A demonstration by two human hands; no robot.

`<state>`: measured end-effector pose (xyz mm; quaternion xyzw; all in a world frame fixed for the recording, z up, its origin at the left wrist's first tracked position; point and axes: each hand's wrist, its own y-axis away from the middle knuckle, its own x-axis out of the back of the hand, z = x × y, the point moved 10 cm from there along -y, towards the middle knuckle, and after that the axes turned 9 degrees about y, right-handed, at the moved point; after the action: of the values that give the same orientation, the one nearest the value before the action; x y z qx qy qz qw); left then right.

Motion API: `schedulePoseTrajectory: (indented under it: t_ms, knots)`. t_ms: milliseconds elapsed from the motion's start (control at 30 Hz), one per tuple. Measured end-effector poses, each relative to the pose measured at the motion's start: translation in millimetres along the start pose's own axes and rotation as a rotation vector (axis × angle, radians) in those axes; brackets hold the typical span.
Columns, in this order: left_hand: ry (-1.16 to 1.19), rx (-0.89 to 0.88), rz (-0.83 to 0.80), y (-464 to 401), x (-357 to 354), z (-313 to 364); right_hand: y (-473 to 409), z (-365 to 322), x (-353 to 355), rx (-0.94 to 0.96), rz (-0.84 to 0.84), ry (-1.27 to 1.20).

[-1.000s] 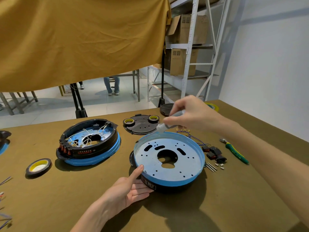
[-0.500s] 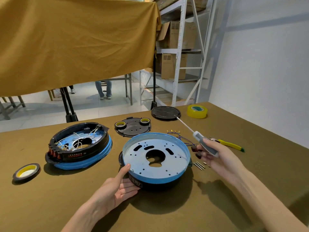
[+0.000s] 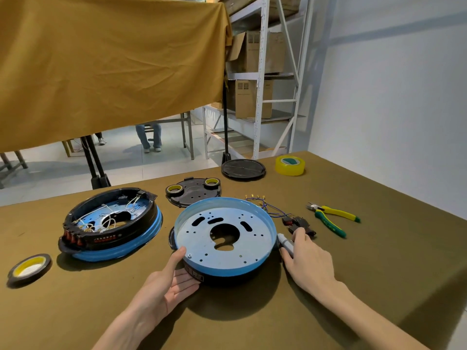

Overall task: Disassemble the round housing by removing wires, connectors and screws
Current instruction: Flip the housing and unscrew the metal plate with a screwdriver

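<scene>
My left hand point(image 3: 168, 286) lies flat-fingered against the near-left wall of the round housing point(image 3: 225, 236), steadying it. My right hand point(image 3: 307, 261) grips the screwdriver point(image 3: 285, 245) just right of it; I should lay it down gently, away from the loose connectors point(image 3: 298, 223)

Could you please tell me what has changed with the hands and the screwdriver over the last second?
The right hand carried the screwdriver from above the housing's far rim, out to the right, and down to the table beside the stripped round housing, where it still grips it. The left hand stayed on the housing's near rim. The wired housing, pliers and tape rolls did not move.
</scene>
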<state>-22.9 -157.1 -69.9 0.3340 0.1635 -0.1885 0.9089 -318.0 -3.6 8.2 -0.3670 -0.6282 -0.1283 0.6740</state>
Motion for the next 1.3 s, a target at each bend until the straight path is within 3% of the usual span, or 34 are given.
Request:
schedulePoseTrajectory:
  t_ms: [200,333,500,600,700,1033,1300]
  knots:
    - [-0.013,-0.016,0.000,-2.8,3.0,1.8,-9.9,-0.8,27.8,-0.012,0.066,-0.021]
    - [-0.045,0.029,-0.056,-1.3,-0.5,0.0,-15.3,-46.0,65.2,0.184,0.124,-0.375]
    - [-0.060,0.068,-0.109,-0.7,-3.9,-4.6,-6.9,-151.1,62.2,0.521,-0.182,-0.585]
    - [-0.072,0.067,-0.126,-1.6,-3.5,-5.5,-3.8,-193.8,46.6,0.635,-0.349,-0.584]
    - [-0.081,0.070,-0.145,-2.5,-4.0,-6.2,1.1,-216.6,36.9,0.728,-0.411,-0.559]
    - [-0.099,0.063,-0.172,-5.3,-3.8,-6.4,12.3,-234.4,33.2,0.877,-0.340,-0.403]
    - [-0.098,0.079,-0.151,-4.6,-2.9,-7.0,11.2,-230.0,28.4,0.853,-0.431,-0.411]
